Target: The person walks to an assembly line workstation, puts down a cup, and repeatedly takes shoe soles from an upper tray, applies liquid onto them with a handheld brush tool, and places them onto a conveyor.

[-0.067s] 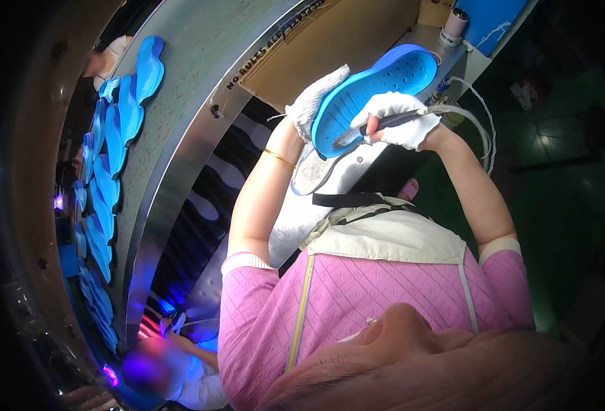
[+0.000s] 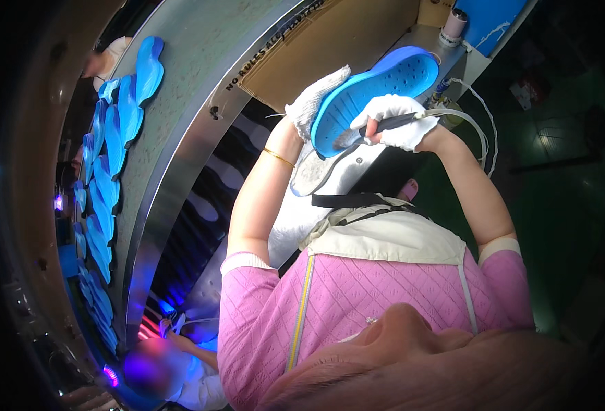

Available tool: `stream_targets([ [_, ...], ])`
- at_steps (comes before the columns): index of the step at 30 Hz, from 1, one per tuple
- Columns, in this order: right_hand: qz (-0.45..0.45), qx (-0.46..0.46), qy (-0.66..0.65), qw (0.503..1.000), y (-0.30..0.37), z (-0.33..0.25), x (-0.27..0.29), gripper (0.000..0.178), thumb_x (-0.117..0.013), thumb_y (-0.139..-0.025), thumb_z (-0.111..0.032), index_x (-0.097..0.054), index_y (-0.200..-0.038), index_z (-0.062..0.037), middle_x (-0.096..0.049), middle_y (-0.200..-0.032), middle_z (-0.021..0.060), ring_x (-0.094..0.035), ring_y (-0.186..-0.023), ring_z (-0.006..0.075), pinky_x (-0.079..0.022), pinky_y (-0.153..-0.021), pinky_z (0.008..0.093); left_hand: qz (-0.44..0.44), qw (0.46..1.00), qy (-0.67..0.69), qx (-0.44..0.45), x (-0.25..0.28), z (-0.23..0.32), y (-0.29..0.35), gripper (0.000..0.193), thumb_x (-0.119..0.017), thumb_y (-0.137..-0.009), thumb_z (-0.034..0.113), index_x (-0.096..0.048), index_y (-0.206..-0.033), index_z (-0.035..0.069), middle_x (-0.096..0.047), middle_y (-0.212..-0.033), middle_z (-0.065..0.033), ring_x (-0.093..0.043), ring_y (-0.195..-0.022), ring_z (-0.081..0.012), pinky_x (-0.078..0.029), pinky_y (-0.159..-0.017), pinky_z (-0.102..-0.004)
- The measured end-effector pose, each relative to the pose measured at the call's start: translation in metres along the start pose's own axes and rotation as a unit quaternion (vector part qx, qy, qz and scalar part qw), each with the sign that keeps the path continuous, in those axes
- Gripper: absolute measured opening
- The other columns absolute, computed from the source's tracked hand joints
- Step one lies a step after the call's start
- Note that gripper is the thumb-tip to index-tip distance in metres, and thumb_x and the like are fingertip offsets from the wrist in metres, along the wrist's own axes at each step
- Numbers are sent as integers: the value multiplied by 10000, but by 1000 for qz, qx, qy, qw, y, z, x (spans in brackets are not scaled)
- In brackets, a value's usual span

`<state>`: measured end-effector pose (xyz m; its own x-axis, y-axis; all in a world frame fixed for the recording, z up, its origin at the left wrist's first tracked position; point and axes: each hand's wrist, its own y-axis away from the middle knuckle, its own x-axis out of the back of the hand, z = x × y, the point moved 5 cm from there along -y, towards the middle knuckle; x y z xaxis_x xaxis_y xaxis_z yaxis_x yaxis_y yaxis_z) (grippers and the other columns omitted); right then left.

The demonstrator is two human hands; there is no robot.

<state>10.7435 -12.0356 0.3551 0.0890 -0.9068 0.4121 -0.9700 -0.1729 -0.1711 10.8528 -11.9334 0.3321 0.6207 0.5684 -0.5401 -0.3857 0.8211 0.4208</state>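
A bright blue shoe sole (image 2: 400,77) with small holes at its far end is held up, tilted, in front of me. My left hand (image 2: 318,97), in a white knit glove, grips it along the left edge. In my right hand (image 2: 406,118), also gloved in white with some fingertips bare, is a dark-handled brush (image 2: 393,124). A pale hose (image 2: 477,122) runs from the handle's back end. The brush's bristles, smeared by motion, lie at the sole's near end. Part of the sole is hidden behind my right hand.
Several blue soles (image 2: 150,68) lie in rows along a grey conveyor belt (image 2: 199,42) at left. A cardboard piece (image 2: 336,51) stands by its metal edge. A pink cup (image 2: 456,25) is at the far right. Another person (image 2: 196,387) works at lower left.
My right hand and the brush have shifted very slightly over the near end of the sole. The sole and my left hand stay almost in place.
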Motion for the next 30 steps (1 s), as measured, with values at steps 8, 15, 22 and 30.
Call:
stream_targets([
  [8, 61, -68, -209, 974, 13, -9, 17, 93, -666, -724, 44, -606, -777, -4, -663, -889, 114, -621, -731, 140, -507, -671, 247, -10, 999, 30, -16, -10, -10, 1, 432, -505, -896, 387, -544, -1123, 22, -623, -955, -142, -633, -764, -226, -553, -641, -348],
  [15, 344, -131, -186, 911, 6, 24, 88, 105, -647, -775, -12, -611, -872, -30, -661, -876, 100, -596, -640, 113, -477, -555, 218, -181, 970, 161, 14, -24, -29, 18, 818, -343, -832, 656, -389, -1270, -34, -518, -1143, -279, -573, -948, -433, -499, -767, -525],
  [22, 158, 58, -68, 983, 11, -26, -11, 93, -664, -718, 26, -621, -769, -39, -635, -764, 60, -600, -712, 122, -483, -644, 257, -72, 980, 121, -144, 11, -9, 48, 688, -385, -871, 572, -412, -1257, 3, -581, -1027, -191, -615, -832, -303, -533, -741, -449],
  [30, 138, 157, 147, 967, -7, -57, -11, 157, -660, -672, 40, -607, -780, -60, -621, -862, 82, -596, -789, 184, -475, -713, 284, -80, 975, 101, -182, 40, -1, 61, 607, -411, -889, 516, -455, -1215, 6, -598, -1008, -157, -623, -819, -248, -546, -732, -412],
])
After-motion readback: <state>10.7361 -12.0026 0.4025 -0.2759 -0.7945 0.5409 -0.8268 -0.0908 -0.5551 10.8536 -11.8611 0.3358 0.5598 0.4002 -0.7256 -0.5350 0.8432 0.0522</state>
